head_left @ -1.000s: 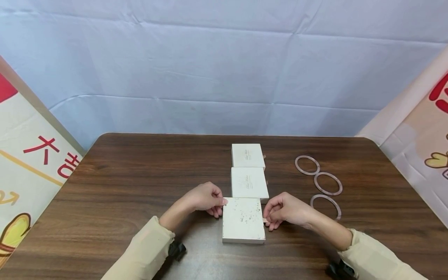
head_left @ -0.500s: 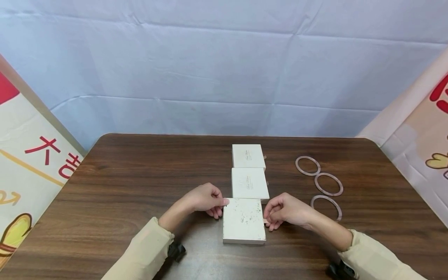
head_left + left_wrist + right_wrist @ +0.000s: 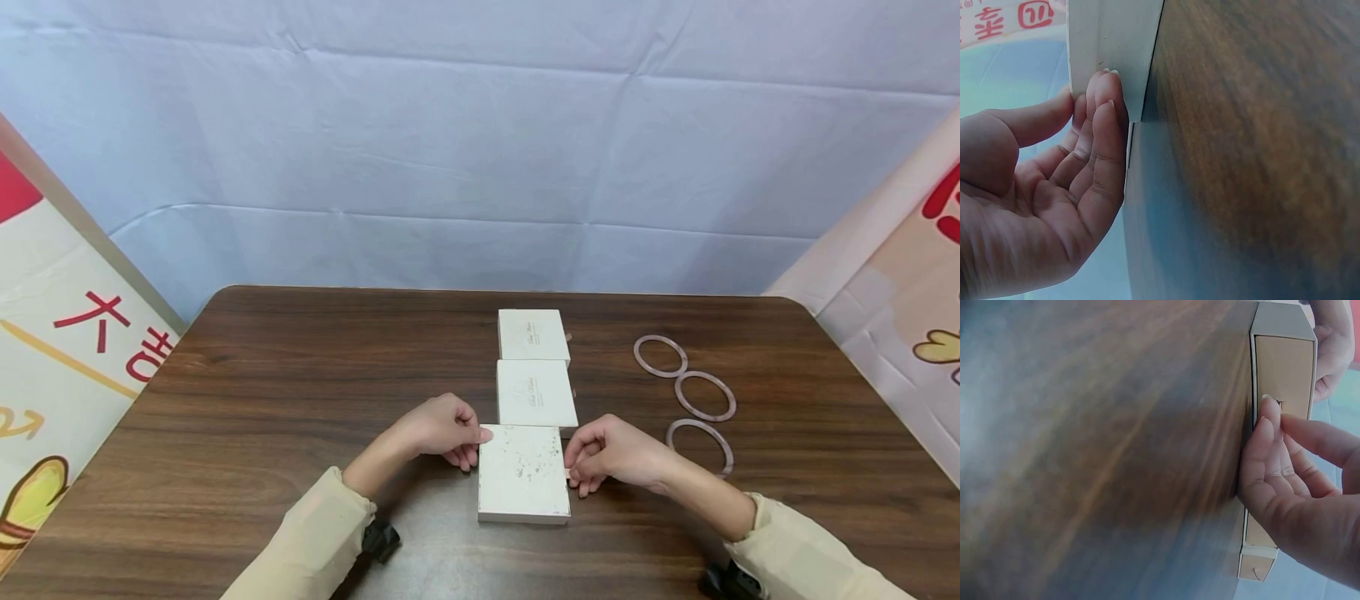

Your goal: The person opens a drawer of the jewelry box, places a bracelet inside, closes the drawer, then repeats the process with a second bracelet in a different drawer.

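A flat white box (image 3: pixel 522 483) with dark specks on its lid lies nearest me on the table in the head view. My left hand (image 3: pixel 444 429) holds its far left corner, thumb on the lid and fingers along the side wall (image 3: pixel 1113 44). At the right side, my right hand (image 3: pixel 618 452) pinches a small pinkish ribbon tab (image 3: pixel 567 473) between thumb and fingers. The right wrist view shows a tan drawer front (image 3: pixel 1285 365) inside the white sleeve, level with its edge. Fingers partly hide the tab there.
Two similar white boxes, the middle one (image 3: pixel 536 393) and the far one (image 3: pixel 533 335), line up behind, each with a small tab on the right. To the right lie three pale mauve rings (image 3: pixel 693 422) on the brown wooden table (image 3: pixel 337 350). A pale cloth (image 3: pixel 450 150) hangs behind.
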The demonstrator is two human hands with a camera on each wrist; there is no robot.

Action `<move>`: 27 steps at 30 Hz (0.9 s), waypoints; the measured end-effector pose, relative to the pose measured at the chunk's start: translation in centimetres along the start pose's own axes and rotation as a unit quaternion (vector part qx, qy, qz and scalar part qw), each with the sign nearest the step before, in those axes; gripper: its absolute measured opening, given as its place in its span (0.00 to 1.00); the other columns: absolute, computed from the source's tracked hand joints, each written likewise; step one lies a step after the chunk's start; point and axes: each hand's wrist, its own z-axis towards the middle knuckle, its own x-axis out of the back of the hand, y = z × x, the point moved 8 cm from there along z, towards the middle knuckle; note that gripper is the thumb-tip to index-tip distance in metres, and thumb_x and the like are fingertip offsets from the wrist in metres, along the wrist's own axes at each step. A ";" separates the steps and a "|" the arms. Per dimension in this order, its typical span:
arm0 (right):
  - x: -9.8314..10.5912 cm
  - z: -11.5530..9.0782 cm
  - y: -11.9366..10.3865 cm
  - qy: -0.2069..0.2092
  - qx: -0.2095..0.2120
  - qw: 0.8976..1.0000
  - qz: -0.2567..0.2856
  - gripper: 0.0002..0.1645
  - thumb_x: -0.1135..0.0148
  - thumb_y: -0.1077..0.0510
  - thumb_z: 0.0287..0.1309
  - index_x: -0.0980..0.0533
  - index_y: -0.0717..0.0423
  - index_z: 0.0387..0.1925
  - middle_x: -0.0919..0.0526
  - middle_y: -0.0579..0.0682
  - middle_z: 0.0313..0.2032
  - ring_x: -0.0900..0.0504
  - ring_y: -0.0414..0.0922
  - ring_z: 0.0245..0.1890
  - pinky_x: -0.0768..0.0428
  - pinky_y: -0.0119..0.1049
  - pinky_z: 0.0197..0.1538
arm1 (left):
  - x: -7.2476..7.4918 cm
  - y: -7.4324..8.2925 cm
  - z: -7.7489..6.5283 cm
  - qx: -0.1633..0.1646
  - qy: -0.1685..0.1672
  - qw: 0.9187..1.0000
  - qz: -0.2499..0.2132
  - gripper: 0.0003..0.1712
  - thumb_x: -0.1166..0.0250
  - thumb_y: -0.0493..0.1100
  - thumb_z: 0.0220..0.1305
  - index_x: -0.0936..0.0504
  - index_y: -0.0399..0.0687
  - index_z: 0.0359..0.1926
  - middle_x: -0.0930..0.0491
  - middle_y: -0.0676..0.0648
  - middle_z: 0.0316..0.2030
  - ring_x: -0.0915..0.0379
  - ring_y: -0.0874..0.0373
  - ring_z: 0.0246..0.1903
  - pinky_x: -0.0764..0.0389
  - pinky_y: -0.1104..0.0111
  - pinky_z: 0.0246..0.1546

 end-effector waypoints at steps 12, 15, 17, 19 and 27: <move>0.0 0.0 0.0 0.011 -0.007 1.000 -0.016 0.05 0.47 0.75 0.47 0.27 0.78 0.28 0.21 0.59 0.22 0.20 0.43 0.19 0.20 0.34 0.26 | 0.0 0.0 -0.1 0.002 0.015 1.000 0.004 0.16 0.39 0.39 0.62 0.25 0.35 0.19 0.24 0.46 0.14 0.24 0.58 0.16 0.21 0.68 0.21; 0.0 0.0 0.0 0.013 -0.009 1.000 -0.019 0.05 0.47 0.75 0.47 0.27 0.78 0.28 0.21 0.59 0.22 0.21 0.43 0.19 0.20 0.34 0.25 | 0.0 0.0 -0.1 -0.002 0.017 1.000 0.004 0.16 0.39 0.40 0.61 0.25 0.36 0.19 0.24 0.46 0.13 0.24 0.59 0.15 0.21 0.68 0.20; 0.0 0.0 0.0 0.014 -0.012 1.000 -0.021 0.05 0.47 0.76 0.47 0.26 0.77 0.27 0.21 0.59 0.22 0.21 0.43 0.19 0.20 0.35 0.25 | 0.0 0.0 0.0 -0.005 0.018 1.000 0.004 0.17 0.39 0.39 0.61 0.25 0.36 0.18 0.24 0.46 0.13 0.24 0.58 0.15 0.21 0.67 0.20; 0.1 0.0 0.0 0.014 -0.013 1.000 -0.024 0.04 0.47 0.76 0.47 0.26 0.77 0.27 0.21 0.59 0.21 0.21 0.44 0.18 0.20 0.35 0.25 | 0.0 0.1 0.0 -0.008 0.018 1.000 0.006 0.17 0.39 0.39 0.61 0.25 0.36 0.18 0.24 0.46 0.13 0.24 0.59 0.15 0.21 0.67 0.20; 0.0 0.0 -0.2 0.012 -0.008 0.999 -0.029 0.05 0.48 0.76 0.46 0.26 0.77 0.26 0.22 0.60 0.21 0.21 0.44 0.18 0.20 0.37 0.25 | 0.0 0.1 0.1 -0.005 0.016 1.000 0.017 0.17 0.39 0.39 0.61 0.25 0.36 0.18 0.24 0.46 0.13 0.25 0.59 0.15 0.21 0.68 0.20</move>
